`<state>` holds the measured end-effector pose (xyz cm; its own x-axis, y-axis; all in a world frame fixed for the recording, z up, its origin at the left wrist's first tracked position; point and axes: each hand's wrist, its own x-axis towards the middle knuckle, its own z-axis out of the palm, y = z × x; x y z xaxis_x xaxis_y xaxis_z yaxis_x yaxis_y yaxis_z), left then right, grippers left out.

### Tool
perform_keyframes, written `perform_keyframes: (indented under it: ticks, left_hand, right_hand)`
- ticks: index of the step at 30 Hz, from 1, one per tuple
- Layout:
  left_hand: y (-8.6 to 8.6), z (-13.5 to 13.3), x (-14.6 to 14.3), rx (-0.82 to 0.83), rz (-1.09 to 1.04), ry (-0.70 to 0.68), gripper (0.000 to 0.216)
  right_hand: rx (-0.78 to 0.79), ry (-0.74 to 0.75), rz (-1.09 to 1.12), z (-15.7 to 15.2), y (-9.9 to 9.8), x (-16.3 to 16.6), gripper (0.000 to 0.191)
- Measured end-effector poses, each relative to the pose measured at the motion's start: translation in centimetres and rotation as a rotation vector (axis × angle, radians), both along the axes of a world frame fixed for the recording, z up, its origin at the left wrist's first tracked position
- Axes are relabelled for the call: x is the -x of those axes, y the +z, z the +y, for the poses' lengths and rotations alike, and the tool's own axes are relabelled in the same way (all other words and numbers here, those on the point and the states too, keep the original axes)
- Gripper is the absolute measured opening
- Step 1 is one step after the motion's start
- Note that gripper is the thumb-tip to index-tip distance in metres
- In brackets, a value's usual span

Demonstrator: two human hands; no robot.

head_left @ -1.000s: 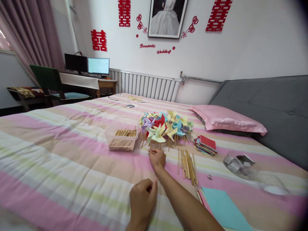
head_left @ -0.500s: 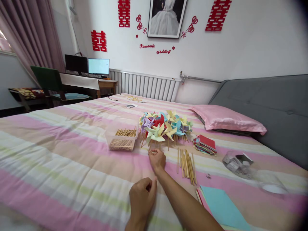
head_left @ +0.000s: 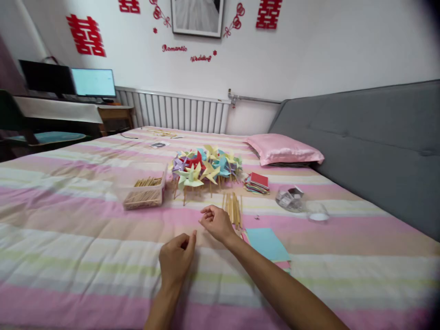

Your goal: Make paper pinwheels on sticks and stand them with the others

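On the bed (head_left: 68, 238), farthest left, sits the clear box (head_left: 142, 196), packed with thin wooden rods. My left hand (head_left: 177, 259) rests low on the bedspread, well short of the box. Its fingers are curled in and the thumb tip is pressed against the forefinger. It may be nipping something tiny, but at this size I cannot tell.

Beyond it the pinwheels (head_left: 202, 167) lie heaped together, stems splayed toward me.

My right hand (head_left: 216, 223) hovers just above the bed, forward and to the right of my left. The fingers are loosely bent and apart, the thumb is clear of the forefinger, and I see nothing in it. It is nearest the sticks (head_left: 233, 208), a loose bundle lying lengthwise just beside my fingertips, near ends pointing at me.

The sticks are thin and touch one another. I judge that a light thumb-and-forefinger pinch on one near end, lifted straight up, suits them better than a whole-hand grab, which would roll the bundle on the soft bedspread. The left hand does well low and away from the heap, since a nudge to those stems would tip the paper heads.

Further right, the blue sheet (head_left: 266, 243) lies flat by my right forearm, on top of pink ones. The folded paper (head_left: 257, 182) is stacked beside the pinwheels.
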<state>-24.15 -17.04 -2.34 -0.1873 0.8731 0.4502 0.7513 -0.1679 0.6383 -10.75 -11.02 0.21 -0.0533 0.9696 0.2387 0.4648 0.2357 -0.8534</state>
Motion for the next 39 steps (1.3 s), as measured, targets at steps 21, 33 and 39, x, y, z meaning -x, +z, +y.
perform_keyframes:
  ticks: [21, 33, 39]
  left_hand:
    - [-1.3, -1.6, -12.6, -0.178, 0.278, -0.501, 0.039]
    - [-1.4, -1.8, -13.5, -0.074, 0.341, -0.635, 0.047]
    - [-1.6, -1.8, -13.5, -0.068, 0.338, -0.633, 0.046]
  right_hand:
    - [-0.041, 0.084, -0.303, -9.0, -0.9, -25.1, 0.036]
    - [-0.023, 0.213, -0.154, -9.0, -5.3, -26.1, 0.043]
    - [-0.109, 0.126, -0.209, -9.5, -5.7, -25.3, 0.044]
